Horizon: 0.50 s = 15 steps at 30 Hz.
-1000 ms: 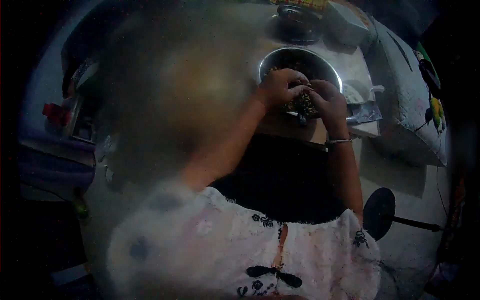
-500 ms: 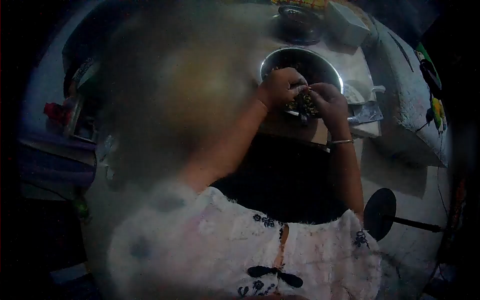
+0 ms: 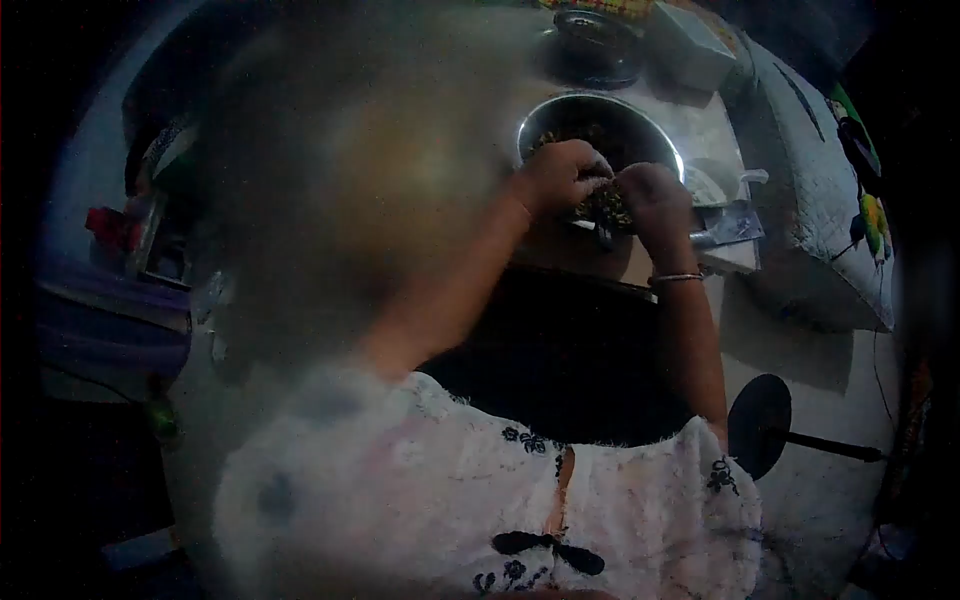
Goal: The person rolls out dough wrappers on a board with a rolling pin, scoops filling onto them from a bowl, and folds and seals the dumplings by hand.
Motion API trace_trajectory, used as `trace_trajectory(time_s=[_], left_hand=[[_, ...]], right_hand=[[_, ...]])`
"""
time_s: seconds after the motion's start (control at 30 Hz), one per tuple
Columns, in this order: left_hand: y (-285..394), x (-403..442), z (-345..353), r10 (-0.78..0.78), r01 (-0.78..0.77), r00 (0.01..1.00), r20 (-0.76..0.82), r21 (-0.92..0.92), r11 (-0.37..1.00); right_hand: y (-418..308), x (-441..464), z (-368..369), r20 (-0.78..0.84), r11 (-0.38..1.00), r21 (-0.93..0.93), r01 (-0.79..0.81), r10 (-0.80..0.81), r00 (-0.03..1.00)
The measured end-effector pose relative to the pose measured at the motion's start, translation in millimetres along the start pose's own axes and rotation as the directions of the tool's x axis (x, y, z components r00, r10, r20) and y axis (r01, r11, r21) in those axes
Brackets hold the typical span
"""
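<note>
A round metal bowl (image 3: 678, 157) holds a heap of small dark greenish-brown pieces (image 3: 606, 207), too dim to name. Over the bowl, my left hand (image 3: 568, 176) is closed, its fingertips pinched together. My right hand (image 3: 656, 203), with a bangle at the wrist, faces it from the other side, its fingers also bent into a pinch. The fingertips of both hands nearly meet above the heap. Whatever lies between them is too small and dark to make out.
Behind the bowl are a dark round lidded pot or plate (image 3: 597, 50) and a white box (image 3: 690, 48). A clear plastic packet (image 3: 728, 226) lies right of the bowl. A black round disc with a rod (image 3: 760, 425) stands at lower right. Haze blurs the left side.
My right hand has rolled slightly inward, its fingers curling more towards the left hand. The left hand stays almost in place over the bowl.
</note>
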<state>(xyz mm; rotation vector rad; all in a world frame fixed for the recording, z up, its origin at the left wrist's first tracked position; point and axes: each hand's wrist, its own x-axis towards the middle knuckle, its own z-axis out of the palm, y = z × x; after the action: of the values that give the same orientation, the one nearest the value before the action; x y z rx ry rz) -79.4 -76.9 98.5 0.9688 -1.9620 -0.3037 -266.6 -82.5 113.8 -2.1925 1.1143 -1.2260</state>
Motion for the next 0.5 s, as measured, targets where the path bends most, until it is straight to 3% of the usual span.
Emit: trace_trajectory(time_s=[0.07,0.27,0.4,0.47,0.5], left_hand=[[-2.2,-0.2,-0.7,0.014,-0.014,1.000,0.015,0.018,1.000],[-3.6,-0.7,-2.3,0.053,-0.054,0.998,0.040,0.021,0.998],[3.4,-0.5,-4.7,-0.061,0.061,0.998,-0.007,0.018,0.998],[6.2,1.1,-6.1,-0.091,0.091,0.996,-0.008,-0.006,0.996],[6.4,1.5,-4.6,-0.116,0.112,0.992,-0.037,-0.111,0.988]], right_hand=[[1.5,-0.4,4.0,-0.041,0.981,-0.092,0.169,-0.174,0.984],[2.9,-2.3,3.9,0.046,0.989,-0.082,0.124,-0.121,0.992],[-1.5,-1.6,1.6,-0.001,0.991,-0.036,0.132,-0.132,0.991],[-0.5,-2.1,1.5,-0.030,0.999,-0.026,0.024,-0.025,0.999],[1.1,-2.4,2.1,-0.030,0.999,-0.026,0.024,-0.024,0.999]])
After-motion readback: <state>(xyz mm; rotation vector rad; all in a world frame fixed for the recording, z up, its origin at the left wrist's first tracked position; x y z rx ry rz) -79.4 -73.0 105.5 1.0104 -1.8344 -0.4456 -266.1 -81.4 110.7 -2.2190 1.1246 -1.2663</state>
